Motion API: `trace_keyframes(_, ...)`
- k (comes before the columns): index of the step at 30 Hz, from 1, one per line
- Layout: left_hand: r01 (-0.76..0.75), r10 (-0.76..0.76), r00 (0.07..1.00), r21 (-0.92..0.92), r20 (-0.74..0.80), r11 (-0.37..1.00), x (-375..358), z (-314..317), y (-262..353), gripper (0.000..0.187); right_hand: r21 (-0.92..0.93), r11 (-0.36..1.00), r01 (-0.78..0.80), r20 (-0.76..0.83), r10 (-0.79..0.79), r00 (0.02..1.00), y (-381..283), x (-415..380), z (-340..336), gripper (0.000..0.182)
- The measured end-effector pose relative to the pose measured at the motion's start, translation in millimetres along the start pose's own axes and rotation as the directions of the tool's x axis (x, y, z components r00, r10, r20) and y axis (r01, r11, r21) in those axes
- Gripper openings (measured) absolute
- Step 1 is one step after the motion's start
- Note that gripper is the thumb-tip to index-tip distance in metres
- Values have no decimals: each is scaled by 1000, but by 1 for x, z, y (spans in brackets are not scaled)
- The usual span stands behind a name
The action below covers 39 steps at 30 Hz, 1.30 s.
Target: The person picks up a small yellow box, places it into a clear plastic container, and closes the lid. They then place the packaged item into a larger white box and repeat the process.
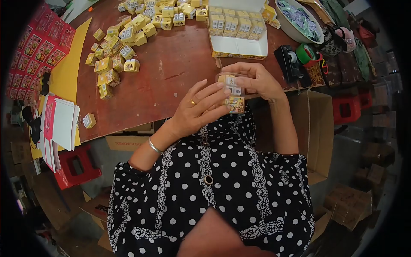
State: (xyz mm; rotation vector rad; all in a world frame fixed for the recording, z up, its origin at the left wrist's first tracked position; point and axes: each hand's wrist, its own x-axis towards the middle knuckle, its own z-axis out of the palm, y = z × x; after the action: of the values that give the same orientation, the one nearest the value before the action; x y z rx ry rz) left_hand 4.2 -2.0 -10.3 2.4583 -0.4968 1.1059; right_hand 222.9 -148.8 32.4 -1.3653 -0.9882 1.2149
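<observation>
A small yellow and white box (pixel 235 105) in a clear plastic wrapping is held between my two hands at the table's front edge. My left hand (pixel 199 105) has its fingers laid along the left side of the box. The fingers and thumb of my right hand (pixel 257 81) grip its upper right part. Beyond my hands stands an open display carton (pixel 239 50) with rows of similar small boxes in its back part. Many loose small yellow boxes (pixel 128 36) lie in a heap across the back left of the table.
A white basin (pixel 280 21) of green and purple packets stands at the back right. Nearer are a black tape dispenser (pixel 287 64) and green tape (pixel 305 54). White cards (pixel 64 124) and pink printed sheets (pixel 38 51) lie at the left. One small box (pixel 89 121) sits alone by the front edge.
</observation>
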Motion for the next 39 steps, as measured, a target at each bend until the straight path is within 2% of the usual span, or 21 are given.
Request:
trace_keyframes(2, 103, -102, 994, 31, -43, 994, 1, 2, -5, 36, 56, 998, 1, -39, 1, 999, -6, -7, -11, 55)
trace_keyframes(3, 91, -90, 995, 27, -53, 995, 0, 4, -9, 36, -32, 997, 71, -166, -76, 983, -7, -12, -21, 55)
trace_keyframes(4, 200, -200, 978, -2, -53, 980, -4, 7, -13, 41, -126, 984, 128, -280, -159, 947, -8, -18, -32, 55)
trace_keyframes(6, 359, -360, 933, -25, -13, 933, -9, 10, -22, 54, -138, 978, 156, -329, -193, 924, -11, -20, -55, 54)
trace_keyframes(7, 362, -363, 932, -26, -17, 932, -10, 13, -25, 54, -289, 948, 131, -443, -254, 860, -12, -17, -62, 51)
trace_keyframes(8, 468, -469, 883, -87, 10, 879, -11, 17, -30, 56, -428, 900, 84, -534, -326, 780, -13, -11, -67, 49)
trace_keyframes(9, 568, -568, 822, -142, 44, 811, -13, 20, -35, 58, -462, 876, 137, -514, -391, 764, -13, 0, -71, 49)
trace_keyframes(12, 667, -677, 734, -236, 51, 706, -10, 37, -62, 60, -607, 789, 94, -471, -453, 757, -7, 35, -71, 49)
trace_keyframes(13, 672, -682, 730, -230, 44, 704, -7, 41, -71, 60, -606, 789, 101, -462, -453, 762, -5, 49, -69, 49)
trace_keyframes(15, 729, -754, 651, -345, 83, 591, 0, 50, -92, 66, -766, 634, 106, -348, -548, 761, -1, 76, -65, 45)
trace_keyframes(18, 733, -794, 596, -485, 120, 477, -1, 78, -128, 77, -809, 586, 38, -335, -514, 789, 12, 105, -64, 45)
trace_keyframes(22, 734, -804, 568, -551, 176, 398, 12, 96, -153, 90, -813, 574, 102, -291, -551, 783, 33, 129, -68, 42)
trace_keyframes(24, 588, -757, 623, -755, 196, 289, 19, 103, -156, 94, -822, 533, 201, -247, -651, 718, 44, 134, -70, 39)
trace_keyframes(25, 586, -760, 621, -758, 192, 287, 22, 105, -155, 94, -823, 531, 202, -242, -649, 721, 48, 136, -71, 39)
trace_keyframes(28, 637, -779, 591, -713, 210, 292, 22, 106, -149, 92, -835, 512, 202, -239, -669, 704, 58, 138, -72, 37)
trace_keyframes(32, 738, -768, 616, -470, 174, 485, 15, 83, -138, 94, -881, 445, 158, -226, -691, 687, 50, 131, -66, 39)
trace_keyframes(33, 699, -750, 659, -412, 54, 584, 7, 78, -134, 84, -874, 467, 136, -260, -685, 680, 46, 129, -61, 41)
trace_keyframes(34, 724, -777, 629, -382, 22, 575, -4, 58, -132, 84, -866, 488, 108, -298, -677, 673, 41, 124, -55, 43)
trace_keyframes(36, 689, -698, 714, -125, -47, 713, -13, 19, -124, 65, -771, 630, 92, -438, -629, 642, 24, 106, -40, 43)
trace_keyframes(37, 701, -709, 703, -109, -60, 705, -22, 0, -123, 65, -766, 633, 114, -423, -629, 652, 20, 98, -38, 43)
trace_keyframes(39, 667, -624, 739, 145, -252, 731, -47, -47, -128, 49, -760, 649, 31, -503, -618, 604, 16, 83, -36, 39)
